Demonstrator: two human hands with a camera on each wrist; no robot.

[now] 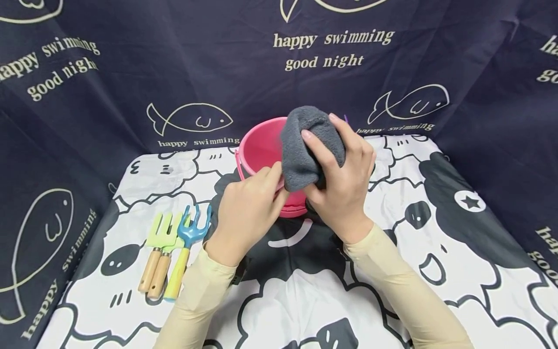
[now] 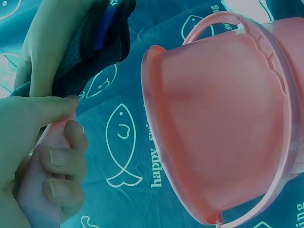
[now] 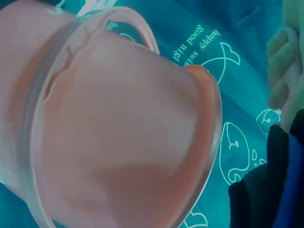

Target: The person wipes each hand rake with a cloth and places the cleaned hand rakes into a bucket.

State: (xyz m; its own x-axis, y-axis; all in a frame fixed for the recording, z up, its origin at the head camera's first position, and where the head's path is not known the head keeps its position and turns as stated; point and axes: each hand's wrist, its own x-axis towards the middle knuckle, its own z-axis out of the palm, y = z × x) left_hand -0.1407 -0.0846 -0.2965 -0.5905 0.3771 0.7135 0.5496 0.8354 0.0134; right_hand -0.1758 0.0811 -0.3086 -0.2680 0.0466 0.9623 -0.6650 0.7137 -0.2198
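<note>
A dark grey cloth [image 1: 301, 150] is in my right hand [image 1: 346, 186], its fingers spread and bent over the fabric. Folded inside the cloth is a purple-blue part [image 2: 105, 26] of a tool, mostly covered; a small purple tip [image 1: 346, 118] shows behind the right hand in the head view. My left hand [image 1: 246, 206] grips the tool's pale pink handle [image 2: 35, 202], fingers curled round it and thumb close to the cloth. Both hands are raised in front of a pink bucket [image 1: 261, 140], overlapping it in the head view. The kind of tool is hidden by the cloth.
Left of the left arm lie a light green rake [image 1: 160, 237], a second green tool [image 1: 162, 269] with a wooden handle, and a blue fork [image 1: 193, 232] with a yellow handle. A cartoon-print cloth [image 1: 270, 310] covers the table; a navy curtain [image 1: 196, 63] stands behind.
</note>
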